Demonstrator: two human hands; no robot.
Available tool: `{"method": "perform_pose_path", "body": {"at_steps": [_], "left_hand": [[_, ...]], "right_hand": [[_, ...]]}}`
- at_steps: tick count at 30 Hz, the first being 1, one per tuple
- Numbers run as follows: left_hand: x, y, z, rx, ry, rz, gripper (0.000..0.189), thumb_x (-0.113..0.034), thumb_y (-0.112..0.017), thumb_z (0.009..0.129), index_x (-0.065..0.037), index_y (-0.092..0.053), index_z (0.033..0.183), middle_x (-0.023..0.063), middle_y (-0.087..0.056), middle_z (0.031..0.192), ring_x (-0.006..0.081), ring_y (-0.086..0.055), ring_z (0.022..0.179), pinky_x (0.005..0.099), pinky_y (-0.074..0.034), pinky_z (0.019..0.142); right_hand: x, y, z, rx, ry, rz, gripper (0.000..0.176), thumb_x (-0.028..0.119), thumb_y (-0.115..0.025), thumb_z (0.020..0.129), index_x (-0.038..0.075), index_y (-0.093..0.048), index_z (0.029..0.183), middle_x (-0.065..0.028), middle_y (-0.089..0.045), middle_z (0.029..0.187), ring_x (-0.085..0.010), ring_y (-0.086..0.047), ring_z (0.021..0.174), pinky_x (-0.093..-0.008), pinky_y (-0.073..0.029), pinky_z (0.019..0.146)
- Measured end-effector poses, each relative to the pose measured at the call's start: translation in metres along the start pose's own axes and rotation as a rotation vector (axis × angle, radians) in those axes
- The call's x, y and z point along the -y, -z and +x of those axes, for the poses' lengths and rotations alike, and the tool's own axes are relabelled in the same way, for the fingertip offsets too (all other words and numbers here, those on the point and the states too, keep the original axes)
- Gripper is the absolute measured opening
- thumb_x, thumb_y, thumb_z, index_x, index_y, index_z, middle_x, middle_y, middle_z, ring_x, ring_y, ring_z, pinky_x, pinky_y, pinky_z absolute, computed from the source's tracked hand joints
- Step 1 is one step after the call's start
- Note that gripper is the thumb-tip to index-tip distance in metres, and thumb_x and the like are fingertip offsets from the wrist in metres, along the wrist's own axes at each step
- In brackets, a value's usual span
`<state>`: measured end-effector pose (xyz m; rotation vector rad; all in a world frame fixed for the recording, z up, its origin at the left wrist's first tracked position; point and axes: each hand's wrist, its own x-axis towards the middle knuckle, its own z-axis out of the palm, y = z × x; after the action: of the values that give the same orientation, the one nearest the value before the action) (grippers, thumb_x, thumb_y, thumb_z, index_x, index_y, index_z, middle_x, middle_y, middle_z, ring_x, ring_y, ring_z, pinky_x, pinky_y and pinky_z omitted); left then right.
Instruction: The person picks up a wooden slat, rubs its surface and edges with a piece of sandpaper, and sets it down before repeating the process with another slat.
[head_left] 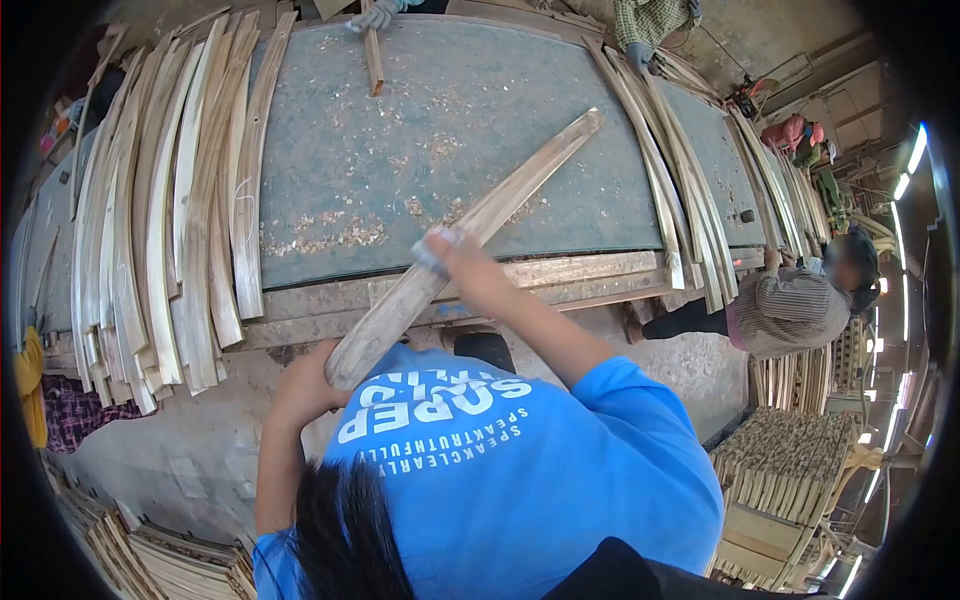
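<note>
A long wooden strip (520, 185) slants over the bench's near edge, its far end over the grey bench top (330, 130). My left hand (312, 380) is closed round its near end, close to my blue shirt, some fingers hidden under the wood. Midway along the strip, my right hand (447, 250) is closed on a small whitish pad pressed against the upper face. The pad is slightly blurred, so its material is unclear. Pale wood chips (345, 235) lie scattered beside the strip.
Many wooden strips (165, 200) lie at the left; others (685, 180) lie at the right. Across the bench, a co-worker's gloved hand (375, 16) holds a narrow piece (373, 65). Another person (795, 310) stands at the right, near stacked wood (780, 460).
</note>
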<state>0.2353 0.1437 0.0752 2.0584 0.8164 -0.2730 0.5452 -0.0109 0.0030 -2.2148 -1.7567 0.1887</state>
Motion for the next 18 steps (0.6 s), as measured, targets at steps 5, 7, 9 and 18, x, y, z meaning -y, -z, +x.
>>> {"method": "perform_pose_path", "body": {"at_steps": [5, 7, 9, 18], "left_hand": [[0.002, -0.006, -0.002, -0.031, -0.019, 0.039, 0.079, -0.038, -0.090, 0.059, -0.010, -0.064, 0.128, 0.0219, -0.073, 0.105, 0.0392, -0.071, 0.097, 0.0444, -0.054, 0.086], [-0.004, -0.002, -0.005, -0.008, 0.027, 0.066, 0.079, -0.039, -0.090, 0.060, -0.010, -0.064, 0.129, 0.0222, -0.073, 0.106, 0.0398, -0.071, 0.099, 0.0447, -0.054, 0.087], [-0.007, 0.000, -0.007, 0.017, 0.076, 0.093, 0.080, -0.039, -0.090, 0.060, -0.010, -0.063, 0.130, 0.0225, -0.073, 0.108, 0.0404, -0.070, 0.102, 0.0450, -0.054, 0.088], [0.008, -0.006, -0.007, -0.003, 0.045, 0.069, 0.082, -0.042, -0.090, 0.061, -0.012, -0.062, 0.132, 0.0219, -0.073, 0.109, 0.0402, -0.070, 0.102, 0.0454, -0.053, 0.088]], "right_hand": [[-0.027, 0.003, 0.006, 0.105, -0.061, 0.010, 0.082, -0.014, -0.044, 0.083, 0.000, -0.018, 0.160, -0.0220, -0.045, 0.154, -0.0383, -0.046, 0.140, -0.0528, -0.023, 0.125], [-0.014, -0.009, 0.003, 0.000, -0.086, 0.110, 0.086, -0.014, -0.047, 0.082, 0.005, -0.019, 0.161, -0.0208, -0.045, 0.155, -0.0394, -0.046, 0.140, -0.0529, -0.022, 0.125], [-0.008, -0.005, 0.000, 0.068, -0.059, 0.087, 0.081, -0.014, -0.043, 0.084, 0.003, -0.020, 0.161, -0.0225, -0.044, 0.155, -0.0404, -0.043, 0.142, -0.0516, -0.022, 0.125], [-0.016, 0.001, 0.002, 0.011, -0.066, 0.110, 0.079, -0.014, -0.042, 0.084, -0.002, -0.020, 0.159, -0.0208, -0.042, 0.157, -0.0401, -0.043, 0.142, -0.0538, -0.027, 0.123]]}}
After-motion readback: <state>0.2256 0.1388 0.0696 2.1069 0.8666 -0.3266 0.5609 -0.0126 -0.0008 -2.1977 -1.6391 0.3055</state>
